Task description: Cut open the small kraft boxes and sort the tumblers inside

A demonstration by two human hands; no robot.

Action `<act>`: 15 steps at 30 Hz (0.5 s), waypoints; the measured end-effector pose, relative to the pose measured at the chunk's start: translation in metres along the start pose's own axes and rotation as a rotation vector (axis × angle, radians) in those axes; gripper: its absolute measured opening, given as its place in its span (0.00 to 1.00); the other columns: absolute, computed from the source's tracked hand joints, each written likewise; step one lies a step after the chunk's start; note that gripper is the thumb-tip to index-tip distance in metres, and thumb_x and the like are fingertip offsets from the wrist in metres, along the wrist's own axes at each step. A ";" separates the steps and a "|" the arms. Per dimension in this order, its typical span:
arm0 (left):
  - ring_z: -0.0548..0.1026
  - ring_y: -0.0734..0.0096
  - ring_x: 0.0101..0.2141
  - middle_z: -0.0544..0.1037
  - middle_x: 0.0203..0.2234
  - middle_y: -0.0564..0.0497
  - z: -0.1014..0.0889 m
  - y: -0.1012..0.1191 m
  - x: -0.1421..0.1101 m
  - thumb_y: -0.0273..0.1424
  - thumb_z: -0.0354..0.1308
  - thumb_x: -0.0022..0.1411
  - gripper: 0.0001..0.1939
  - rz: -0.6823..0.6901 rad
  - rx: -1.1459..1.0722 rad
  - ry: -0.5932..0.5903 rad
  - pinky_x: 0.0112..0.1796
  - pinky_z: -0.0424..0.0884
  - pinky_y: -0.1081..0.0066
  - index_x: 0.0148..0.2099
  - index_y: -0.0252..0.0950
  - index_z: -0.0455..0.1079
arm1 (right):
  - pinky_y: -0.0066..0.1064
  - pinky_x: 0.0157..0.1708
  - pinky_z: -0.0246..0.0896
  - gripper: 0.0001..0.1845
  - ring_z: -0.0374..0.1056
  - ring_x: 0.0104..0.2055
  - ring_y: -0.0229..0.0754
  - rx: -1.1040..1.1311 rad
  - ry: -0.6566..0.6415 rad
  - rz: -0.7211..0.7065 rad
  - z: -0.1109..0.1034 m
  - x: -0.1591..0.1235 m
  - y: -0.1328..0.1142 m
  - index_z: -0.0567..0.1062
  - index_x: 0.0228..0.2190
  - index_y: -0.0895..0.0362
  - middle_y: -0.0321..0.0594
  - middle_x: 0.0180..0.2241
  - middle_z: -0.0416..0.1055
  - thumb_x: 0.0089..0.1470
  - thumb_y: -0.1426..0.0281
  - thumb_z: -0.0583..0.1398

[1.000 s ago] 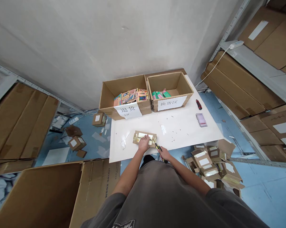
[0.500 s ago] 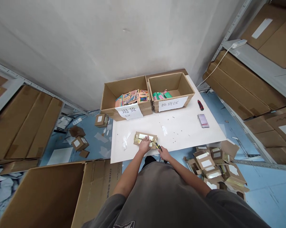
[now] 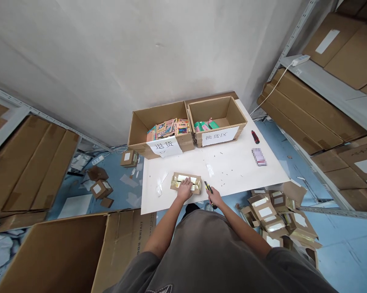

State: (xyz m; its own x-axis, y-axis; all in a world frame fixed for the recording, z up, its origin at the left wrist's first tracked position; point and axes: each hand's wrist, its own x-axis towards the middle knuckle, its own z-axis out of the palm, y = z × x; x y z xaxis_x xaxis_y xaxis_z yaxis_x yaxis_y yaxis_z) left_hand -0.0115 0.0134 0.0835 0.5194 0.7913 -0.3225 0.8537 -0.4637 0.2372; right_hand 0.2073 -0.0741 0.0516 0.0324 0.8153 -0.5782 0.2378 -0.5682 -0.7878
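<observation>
Labelled cartons [image 3: 187, 143] behind, scraps [image 3: 209, 170] beside taped box [image 3: 177, 183]

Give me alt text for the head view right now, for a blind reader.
A person's left hand rests on a taped cardboard box on a white table, while the right hand holds a yellow-and-black cutter just beside it. Behind stand two open, labelled cartons, both partly filled.

The person wears a plain dark grey shirt [image 3: 210, 248], brownish toward the middle, with loose short sleeves [image 3: 140, 266]. Near the bottom edge, a dark print [image 3: 161, 289] with pale edging and markings is partly cut off. The forearms [image 3: 167, 224], left hand [image 3: 185, 189] and right hand [image 3: 214, 197] are bare.
</observation>
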 end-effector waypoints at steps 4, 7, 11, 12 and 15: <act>0.54 0.45 0.71 0.58 0.71 0.36 0.000 0.000 -0.001 0.36 0.73 0.51 0.36 0.003 0.008 0.003 0.68 0.50 0.47 0.61 0.38 0.68 | 0.25 0.20 0.61 0.20 0.67 0.17 0.38 0.112 0.104 0.067 0.008 0.034 -0.029 0.64 0.38 0.52 0.26 0.17 0.65 0.61 0.50 0.61; 0.58 0.46 0.69 0.61 0.70 0.38 -0.002 0.003 -0.002 0.34 0.73 0.52 0.31 -0.007 0.011 0.016 0.67 0.53 0.47 0.57 0.40 0.70 | 0.25 0.18 0.59 0.23 0.66 0.17 0.37 0.086 0.151 0.119 0.018 0.056 -0.047 0.65 0.39 0.53 0.27 0.20 0.67 0.57 0.50 0.66; 0.66 0.49 0.64 0.69 0.65 0.41 0.000 0.007 -0.012 0.32 0.72 0.55 0.23 -0.012 -0.011 0.093 0.66 0.54 0.48 0.52 0.41 0.73 | 0.24 0.18 0.58 0.22 0.65 0.17 0.35 0.041 0.184 0.146 0.024 0.069 -0.051 0.66 0.39 0.53 0.28 0.22 0.68 0.56 0.53 0.67; 0.67 0.50 0.64 0.69 0.65 0.41 0.001 0.007 -0.015 0.32 0.72 0.56 0.22 -0.006 -0.019 0.117 0.66 0.54 0.48 0.52 0.41 0.74 | 0.24 0.18 0.58 0.22 0.65 0.17 0.35 0.034 0.185 0.148 0.024 0.070 -0.050 0.66 0.39 0.53 0.28 0.22 0.69 0.56 0.54 0.67; 0.65 0.51 0.65 0.68 0.66 0.44 0.001 0.003 -0.019 0.37 0.68 0.61 0.21 0.004 -0.078 0.148 0.67 0.55 0.50 0.55 0.41 0.72 | 0.24 0.17 0.58 0.22 0.66 0.17 0.35 0.018 0.173 0.149 0.021 0.071 -0.045 0.66 0.39 0.53 0.29 0.24 0.70 0.55 0.54 0.68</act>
State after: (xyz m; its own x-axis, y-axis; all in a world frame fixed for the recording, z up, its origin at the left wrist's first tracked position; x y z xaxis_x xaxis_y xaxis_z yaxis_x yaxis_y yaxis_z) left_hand -0.0187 -0.0037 0.0895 0.5067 0.8423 -0.1840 0.8429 -0.4392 0.3108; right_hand 0.1784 0.0072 0.0417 0.2327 0.7284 -0.6444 0.2003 -0.6843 -0.7011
